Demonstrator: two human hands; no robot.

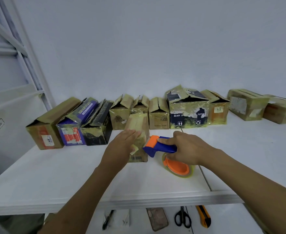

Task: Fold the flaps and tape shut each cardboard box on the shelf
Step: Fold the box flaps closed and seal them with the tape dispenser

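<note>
The small box (137, 127) stands on the shelf (54, 174) before the row of boxes (159, 114). Left hand (122, 143) presses flat on it, fingers straight; right hand (187, 147) grips the tape dispenser (161, 146) alongside. Probably light and thin-walled — brace its top.

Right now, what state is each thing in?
front box, upright, flaps folded down.
left hand, flat, pressing the front box.
dispenser, held, nose at the front box's side.
right hand, gripping the dispenser.
back boxes, flaps up or ajar.
scissors, blades shut.
knife, blade unclear.
</note>
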